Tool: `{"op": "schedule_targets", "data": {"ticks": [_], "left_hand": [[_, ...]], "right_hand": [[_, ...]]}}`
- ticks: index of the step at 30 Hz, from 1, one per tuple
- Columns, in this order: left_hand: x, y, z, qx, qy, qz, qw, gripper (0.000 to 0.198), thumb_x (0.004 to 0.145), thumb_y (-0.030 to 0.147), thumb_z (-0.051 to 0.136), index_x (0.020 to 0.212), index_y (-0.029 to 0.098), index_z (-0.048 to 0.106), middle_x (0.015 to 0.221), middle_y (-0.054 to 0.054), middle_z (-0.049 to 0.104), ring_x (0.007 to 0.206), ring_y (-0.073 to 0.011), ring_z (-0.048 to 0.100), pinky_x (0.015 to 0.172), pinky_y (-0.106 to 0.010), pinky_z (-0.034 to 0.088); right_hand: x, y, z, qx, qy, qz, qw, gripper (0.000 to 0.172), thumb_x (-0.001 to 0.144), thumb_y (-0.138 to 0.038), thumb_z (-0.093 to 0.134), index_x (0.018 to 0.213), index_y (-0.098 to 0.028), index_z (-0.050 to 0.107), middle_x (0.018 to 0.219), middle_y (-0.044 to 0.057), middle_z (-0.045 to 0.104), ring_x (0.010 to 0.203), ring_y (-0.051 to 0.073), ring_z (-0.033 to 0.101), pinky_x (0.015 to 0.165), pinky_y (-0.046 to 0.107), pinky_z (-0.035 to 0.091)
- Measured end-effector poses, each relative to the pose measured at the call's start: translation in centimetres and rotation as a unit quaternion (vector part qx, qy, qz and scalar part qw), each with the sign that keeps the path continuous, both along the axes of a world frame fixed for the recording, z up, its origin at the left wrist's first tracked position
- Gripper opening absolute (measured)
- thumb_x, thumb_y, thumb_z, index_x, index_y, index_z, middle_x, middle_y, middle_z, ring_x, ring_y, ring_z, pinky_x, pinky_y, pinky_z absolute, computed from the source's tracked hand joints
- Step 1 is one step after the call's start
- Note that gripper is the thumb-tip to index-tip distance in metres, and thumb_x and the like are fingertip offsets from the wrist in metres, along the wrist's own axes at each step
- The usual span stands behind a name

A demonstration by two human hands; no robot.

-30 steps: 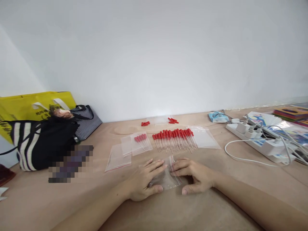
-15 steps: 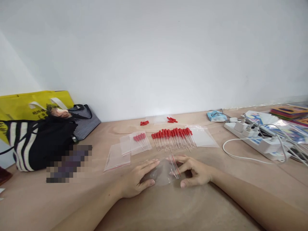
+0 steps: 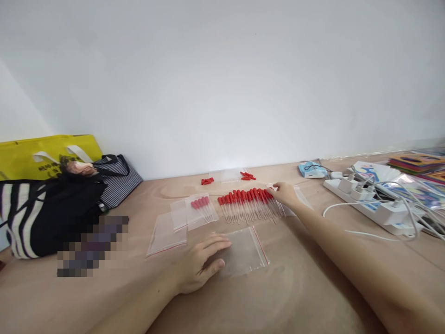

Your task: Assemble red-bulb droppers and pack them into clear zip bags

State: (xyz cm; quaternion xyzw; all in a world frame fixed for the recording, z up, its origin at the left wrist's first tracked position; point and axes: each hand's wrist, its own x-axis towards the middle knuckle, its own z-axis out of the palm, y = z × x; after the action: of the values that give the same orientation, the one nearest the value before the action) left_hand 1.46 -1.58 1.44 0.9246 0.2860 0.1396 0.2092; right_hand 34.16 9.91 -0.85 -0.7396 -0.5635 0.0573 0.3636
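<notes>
My left hand (image 3: 200, 264) lies flat with fingers spread on the left edge of a small clear zip bag (image 3: 245, 250) with a red seal strip, pinning it to the tan table. My right hand (image 3: 284, 193) is stretched forward to the right end of a row of red-capped clear droppers (image 3: 248, 203); its fingers curl down onto the last droppers, and whether they hold one is not visible. Another zip bag (image 3: 200, 208) with a few red-capped droppers inside lies left of the row. Loose red caps (image 3: 207, 180) sit farther back.
Empty zip bags (image 3: 166, 229) lie at left. A striped black-and-white bag (image 3: 45, 213) and a yellow bag (image 3: 45, 155) stand at far left. A white power strip (image 3: 377, 204) with plugs and cables, a blue packet (image 3: 312, 169) and coloured books (image 3: 419, 164) fill the right.
My right hand left the zip bag and reached forward to the right end of the dropper row. My left hand stayed on the bag, which now lies flat.
</notes>
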Motion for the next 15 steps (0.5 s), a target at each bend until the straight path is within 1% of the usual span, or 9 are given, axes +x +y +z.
{"op": "schedule_targets", "data": {"ticks": [2,5,8,12,15], "left_hand": [[-0.2,-0.1,0.0,0.005,-0.007,-0.005,1.000,0.033,0.087,0.029,0.039,0.119,0.023,0.045,0.122,-0.004,0.050,0.118,-0.0199,0.039,0.100,-0.039,0.030],[-0.3,-0.2,-0.2,0.005,0.004,-0.008,1.000,0.036,0.085,0.030,0.044,0.120,0.024,0.044,0.123,-0.004,0.050,0.117,-0.0204,0.040,0.099,-0.038,0.033],[-0.3,-0.2,-0.3,-0.003,0.024,-0.002,1.000,0.037,0.084,0.033,0.045,0.120,0.024,0.044,0.124,-0.003,0.049,0.117,-0.0202,0.040,0.099,-0.038,0.033],[-0.5,0.0,-0.2,-0.021,0.044,0.014,0.999,0.037,0.087,0.035,0.040,0.123,0.026,0.042,0.126,-0.003,0.048,0.119,-0.0212,0.038,0.099,-0.040,0.032],[-0.8,0.2,-0.3,-0.033,0.059,0.023,0.997,0.042,0.085,0.038,0.042,0.125,0.027,0.038,0.130,-0.003,0.043,0.121,-0.0240,0.035,0.097,-0.043,0.033]], "right_hand": [[-0.1,0.5,-0.5,0.000,0.008,0.002,1.000,0.027,0.066,-0.036,0.056,0.079,-0.015,0.066,0.078,0.010,0.065,0.076,0.021,0.059,0.067,0.027,0.040],[-0.2,0.8,-1.0,0.004,0.027,0.002,1.000,0.022,0.067,-0.033,0.054,0.073,-0.016,0.065,0.076,0.009,0.065,0.075,0.020,0.058,0.066,0.027,0.040],[-0.2,0.8,-1.0,0.012,0.058,-0.001,0.998,0.021,0.067,-0.033,0.052,0.072,-0.015,0.063,0.077,0.010,0.064,0.074,0.019,0.057,0.064,0.027,0.040],[0.1,-0.1,0.0,0.024,0.115,0.014,0.993,0.023,0.073,-0.035,0.045,0.073,-0.014,0.056,0.071,0.007,0.063,0.064,0.015,0.057,0.058,0.025,0.041],[0.3,-2.3,1.2,0.058,0.192,0.029,0.979,0.024,0.076,-0.038,0.041,0.079,-0.016,0.049,0.066,0.004,0.060,0.055,0.011,0.053,0.049,0.022,0.039]]}}
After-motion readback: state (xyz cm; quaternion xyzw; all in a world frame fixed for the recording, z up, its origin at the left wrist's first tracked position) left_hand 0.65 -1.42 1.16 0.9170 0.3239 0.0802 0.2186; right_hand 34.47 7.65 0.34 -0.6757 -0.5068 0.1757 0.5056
